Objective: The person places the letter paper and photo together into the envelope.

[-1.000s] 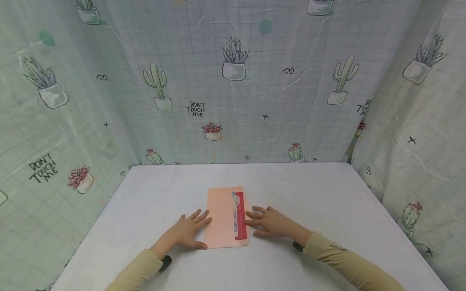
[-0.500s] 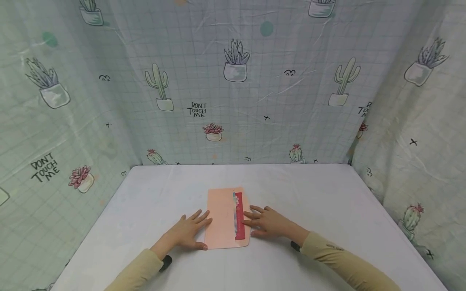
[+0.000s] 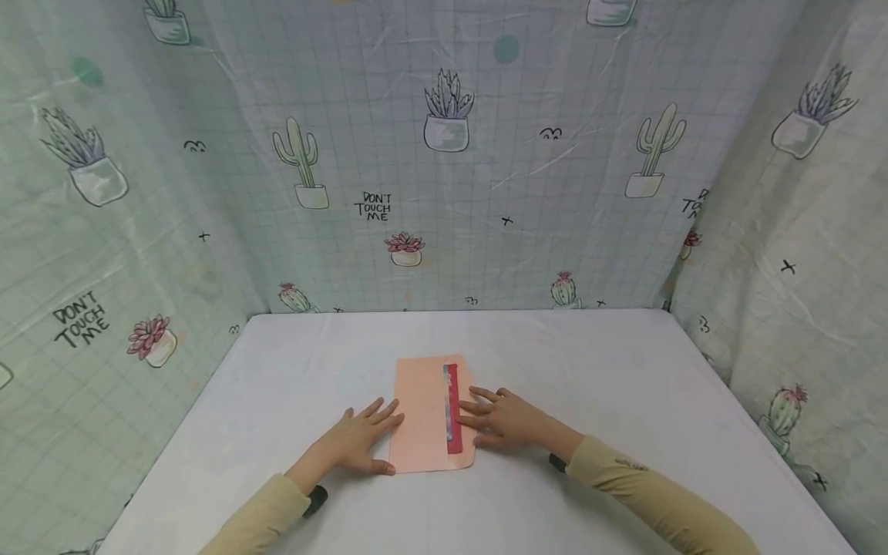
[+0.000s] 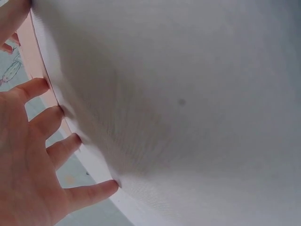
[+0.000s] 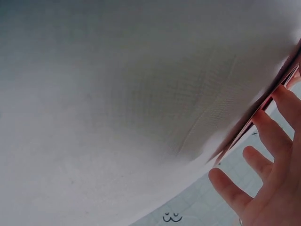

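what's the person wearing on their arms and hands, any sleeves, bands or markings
Both arms wear long pale yellow sleeves. The right sleeve bears a small dark marking near the cuff; the left sleeve looks plain. A dark band sits at each wrist, by the left hand and right hand. Both hands are bare, no gloves.

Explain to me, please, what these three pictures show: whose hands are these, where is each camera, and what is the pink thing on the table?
A person works with bare hands; there is no machine. The wide picture comes from a camera on the person's head, the two close ones from cameras on the wrists. On the white table lies a pink envelope with a red card showing at its right side. The left hand rests flat at the envelope's left edge. The right hand touches the card's edge with straight fingers. Neither hand grips anything. Cactus-printed cloth hangs around the table.
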The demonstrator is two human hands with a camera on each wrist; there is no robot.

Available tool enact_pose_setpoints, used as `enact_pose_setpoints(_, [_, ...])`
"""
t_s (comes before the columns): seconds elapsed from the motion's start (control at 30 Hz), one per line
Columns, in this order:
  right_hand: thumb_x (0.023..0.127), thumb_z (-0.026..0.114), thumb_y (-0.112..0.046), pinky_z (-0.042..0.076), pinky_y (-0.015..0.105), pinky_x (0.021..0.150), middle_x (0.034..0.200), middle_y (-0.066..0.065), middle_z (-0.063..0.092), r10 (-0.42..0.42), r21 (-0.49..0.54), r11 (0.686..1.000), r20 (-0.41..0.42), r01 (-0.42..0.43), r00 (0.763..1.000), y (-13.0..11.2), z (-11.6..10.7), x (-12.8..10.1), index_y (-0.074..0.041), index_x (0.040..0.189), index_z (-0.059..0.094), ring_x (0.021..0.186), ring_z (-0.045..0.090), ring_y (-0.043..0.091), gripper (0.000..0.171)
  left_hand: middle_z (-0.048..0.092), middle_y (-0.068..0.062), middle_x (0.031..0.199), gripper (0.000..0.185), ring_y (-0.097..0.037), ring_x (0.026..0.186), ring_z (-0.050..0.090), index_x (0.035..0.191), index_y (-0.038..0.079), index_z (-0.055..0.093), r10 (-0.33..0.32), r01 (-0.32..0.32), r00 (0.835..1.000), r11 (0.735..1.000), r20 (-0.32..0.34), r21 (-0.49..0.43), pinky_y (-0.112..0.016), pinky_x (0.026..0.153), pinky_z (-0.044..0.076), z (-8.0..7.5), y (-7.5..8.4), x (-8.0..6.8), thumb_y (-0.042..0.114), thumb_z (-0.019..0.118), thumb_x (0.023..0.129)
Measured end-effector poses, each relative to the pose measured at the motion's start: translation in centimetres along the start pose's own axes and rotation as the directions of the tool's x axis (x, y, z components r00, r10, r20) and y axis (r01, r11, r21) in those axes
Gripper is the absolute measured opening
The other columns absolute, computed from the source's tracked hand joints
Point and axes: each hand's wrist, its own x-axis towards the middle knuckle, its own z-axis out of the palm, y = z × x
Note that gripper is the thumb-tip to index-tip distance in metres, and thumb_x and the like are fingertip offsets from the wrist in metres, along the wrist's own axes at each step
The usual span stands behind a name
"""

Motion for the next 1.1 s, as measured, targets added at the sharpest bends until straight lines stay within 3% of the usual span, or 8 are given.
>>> enact_pose_setpoints(0.23, [0.088,0.037,-0.055,0.038,0.048,0.094,0.146,-0.007,0.03,-0.032,-0.004,0.999,-0.024,0.031,0.999,0.2,0.3,0.3,-0.034,0.138,0.03,0.137,0.022,0.023,0.055,0.022,-0.009,0.148,0.089,-0.037,0.134,0.022,0.138,0.014,0.032,0.009,-0.009,1.0,1.0,-0.004,0.018,-0.071,0.089,0.027,0.2,-0.3,-0.1,0.066,0.056,0.07])
enact_pose_setpoints(0.63, [0.087,0.036,-0.057,0.035,0.05,0.097,0.146,-0.009,0.029,0.014,0.048,0.999,0.01,-0.014,1.0,0.0,0.0,1.0,-0.037,0.136,0.032,0.137,0.02,0.023,0.053,0.023,-0.008,0.148,0.088,-0.035,0.135,0.023,0.138,0.015,0.033,0.017,-0.017,1.0,1.0,-0.014,0.017,-0.07,0.089,0.027,0.4,-0.3,0.0,0.067,0.055,0.07])
enact_pose_setpoints(1.1, [0.09,0.032,-0.056,0.039,0.046,0.094,0.141,-0.008,0.038,0.042,-0.057,0.997,-0.082,-0.047,0.996,1.0,0.4,1.5,-0.029,0.134,0.041,0.135,0.026,0.021,0.053,0.022,-0.008,0.149,0.09,-0.036,0.135,0.022,0.138,0.015,0.033,0.008,-0.008,1.0,1.0,0.002,0.012,-0.071,0.089,0.027,0.5,-0.4,0.2,0.067,0.055,0.069])
